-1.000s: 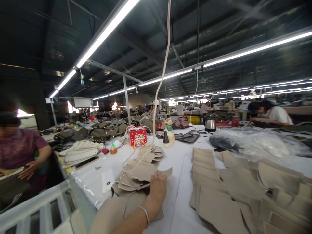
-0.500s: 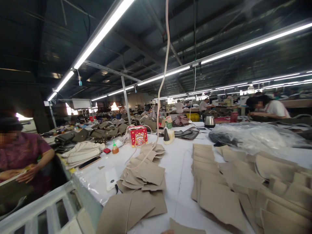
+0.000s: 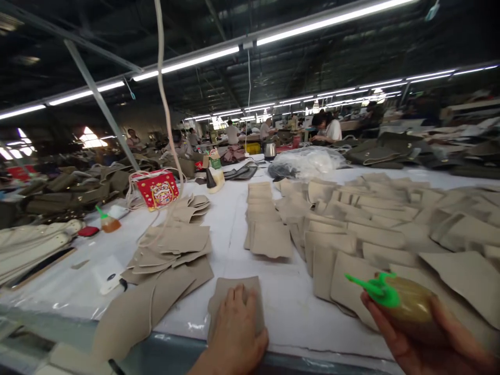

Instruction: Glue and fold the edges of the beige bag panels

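My left hand (image 3: 236,330) lies palm down with its fingers stretched over a taupe leather piece (image 3: 222,287) at the table's front edge. In my right hand (image 3: 410,354) is a squeeze glue bottle (image 3: 414,302) with a bright green spout, tilted so the spout points left; yellowish liquid shows through its wall. Beneath and beyond the bottle spread many overlapping taupe pieces (image 3: 351,239). A neater overlapping row of pieces (image 3: 269,237) runs away from me in the middle. To the left of my left hand is another loose pile of pieces (image 3: 175,239).
On the left are a red box (image 3: 159,190), a second green-tipped bottle (image 3: 109,223), a white device (image 3: 107,276) and a dark phone-like slab (image 3: 42,268). A pale cord (image 3: 164,83) hangs over the table. Clear plastic (image 3: 312,161) and a kettle (image 3: 270,151) stand farther back, with people beyond.
The view has swung right and down. Both hands have come into view, the left on a leather piece and the right holding the glue bottle; earlier only a fingertip showed at the bottom edge.
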The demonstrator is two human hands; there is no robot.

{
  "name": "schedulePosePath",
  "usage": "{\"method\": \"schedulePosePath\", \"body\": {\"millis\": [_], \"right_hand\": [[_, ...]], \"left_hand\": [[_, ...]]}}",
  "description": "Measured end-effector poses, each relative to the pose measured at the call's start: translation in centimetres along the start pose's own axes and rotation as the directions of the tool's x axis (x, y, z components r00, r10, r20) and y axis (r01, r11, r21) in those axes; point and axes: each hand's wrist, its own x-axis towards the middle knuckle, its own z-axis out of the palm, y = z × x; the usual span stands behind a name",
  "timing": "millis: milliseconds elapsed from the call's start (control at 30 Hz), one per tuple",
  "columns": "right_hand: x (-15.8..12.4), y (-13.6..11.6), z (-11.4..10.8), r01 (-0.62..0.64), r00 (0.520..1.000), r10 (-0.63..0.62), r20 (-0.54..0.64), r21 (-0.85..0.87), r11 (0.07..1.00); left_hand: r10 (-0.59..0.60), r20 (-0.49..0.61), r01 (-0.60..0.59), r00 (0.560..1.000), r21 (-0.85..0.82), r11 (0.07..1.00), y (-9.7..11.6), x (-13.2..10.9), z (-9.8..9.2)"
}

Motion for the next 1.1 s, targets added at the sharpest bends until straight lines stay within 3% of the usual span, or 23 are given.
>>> {"method": "schedulePosePath", "body": {"millis": [67,133,333,433,667,900,1100], "right_hand": [[-0.3,-0.2,1.5,-0.104,0.989,0.113,-0.097,0.095,0.99],[-0.5,-0.3,2.6,-0.136,0.985,0.149,-0.09,0.133,0.982],[-0.5,0.3,3.4,-0.047,0.996,0.045,0.078,0.025,0.999],[-0.7,0.5,4.1,-0.05,0.992,0.051,0.116,-0.008,0.999],[-0.3,1.6,5.0,-0.019,0.977,0.043,0.208,-0.117,0.993],[-0.1,1.7,5.8,-0.003,0.972,0.039,0.233,-0.15,0.989],[-0.1,1.8,6.7,0.043,0.967,0.016,0.253,-0.224,0.974]], "left_hand": [[0.013,-0.003,-0.012,1.0,0.066,0.998,0.4,0.5,0.0],[0.032,-0.007,-0.031,0.999,0.125,0.992,0.4,1.0,-0.4],[0.095,0.014,-0.096,0.995,0.115,0.989,-1.1,1.6,-1.1],[0.095,-0.016,-0.092,0.995,0.129,0.987,-1.6,1.6,-0.9],[0.035,-0.009,-0.031,0.999,0.285,0.958,0.3,2.5,-1.2],[0.061,-0.009,-0.057,0.998,0.237,0.97,-0.3,2.7,-1.2],[0.024,0.014,-0.027,1.0,0.305,0.952,-0.4,3.0,-1.7]]}}
